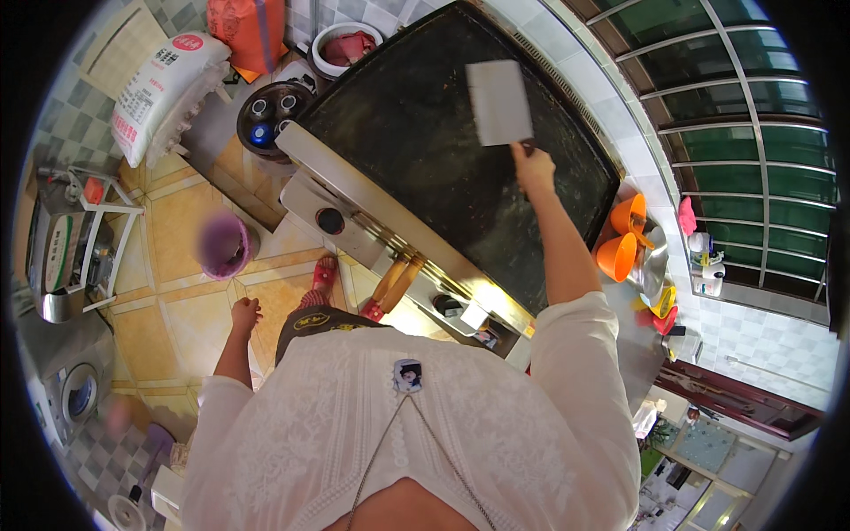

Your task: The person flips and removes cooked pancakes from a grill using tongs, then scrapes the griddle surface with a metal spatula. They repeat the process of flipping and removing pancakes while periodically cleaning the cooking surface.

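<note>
Scraper [500, 102] gripped in my right hand [535, 170] over the griddle [398, 124], left hand [246, 314] curled closed; white pot [319, 55] beside the griddle holds reddish stuff [354, 47].

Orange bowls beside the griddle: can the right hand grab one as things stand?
Probably not: the right hand is occupied, holding the wide flat tool, though nothing seems to block the orange bowls beside the griddle.
</note>
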Tool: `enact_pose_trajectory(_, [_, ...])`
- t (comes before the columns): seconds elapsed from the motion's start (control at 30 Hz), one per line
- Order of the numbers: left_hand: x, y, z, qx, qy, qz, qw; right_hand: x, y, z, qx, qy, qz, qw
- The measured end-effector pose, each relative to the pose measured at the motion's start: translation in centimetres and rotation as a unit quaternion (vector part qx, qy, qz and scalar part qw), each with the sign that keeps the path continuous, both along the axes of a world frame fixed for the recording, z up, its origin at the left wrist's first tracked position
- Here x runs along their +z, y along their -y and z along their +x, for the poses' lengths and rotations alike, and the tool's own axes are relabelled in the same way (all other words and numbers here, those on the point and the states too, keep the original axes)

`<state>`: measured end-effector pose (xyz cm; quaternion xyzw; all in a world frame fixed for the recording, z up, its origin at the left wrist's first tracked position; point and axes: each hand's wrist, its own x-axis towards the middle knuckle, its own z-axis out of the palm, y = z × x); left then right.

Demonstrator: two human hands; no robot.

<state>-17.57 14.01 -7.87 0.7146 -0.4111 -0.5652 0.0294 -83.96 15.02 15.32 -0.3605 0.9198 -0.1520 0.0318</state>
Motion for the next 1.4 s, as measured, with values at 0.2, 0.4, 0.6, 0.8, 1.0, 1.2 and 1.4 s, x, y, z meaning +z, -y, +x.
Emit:
enact_pose_trajectory(0.2, [-0.5,1.1,-0.4,0.008,-0.021,-0.033,0.999,2.5,0.7,0.4,0.037,0.012,0.031,0.999])
enact_pose_trajectory(0.4, [-0.7,-0.6,1.4,0.030,0.005,0.003,1.000,1.3,1.2,5.1,0.077,0.025,0.012,0.997])
enact_pose_trajectory(0.6, [0.1,-1.4,2.1,0.041,0.014,0.001,0.999,2.5,-0.4,2.4,0.027,0.042,0.009,0.999])
enact_pose_trajectory(0.8, [0.4,-1.6,0.9,0.023,0.031,0.004,0.999,2.4,-2.2,9.3,0.150,0.061,0.038,0.986])
enact_pose_trajectory(1.0, [2.5,-0.4,-1.5,-0.007,-0.019,-0.055,0.998,3.2,-1.8,5.8,0.097,0.032,-0.003,0.995])
enact_pose_trajectory(1.2, [2.2,-1.7,-0.9,0.010,0.013,-0.017,1.000,3.5,-5.7,9.2,0.185,0.064,0.058,0.979])
enact_pose_trajectory(1.4, [1.4,-3.0,0.5,-0.016,0.044,0.006,0.999,3.5,-7.0,10.8,0.185,0.106,0.047,0.976])
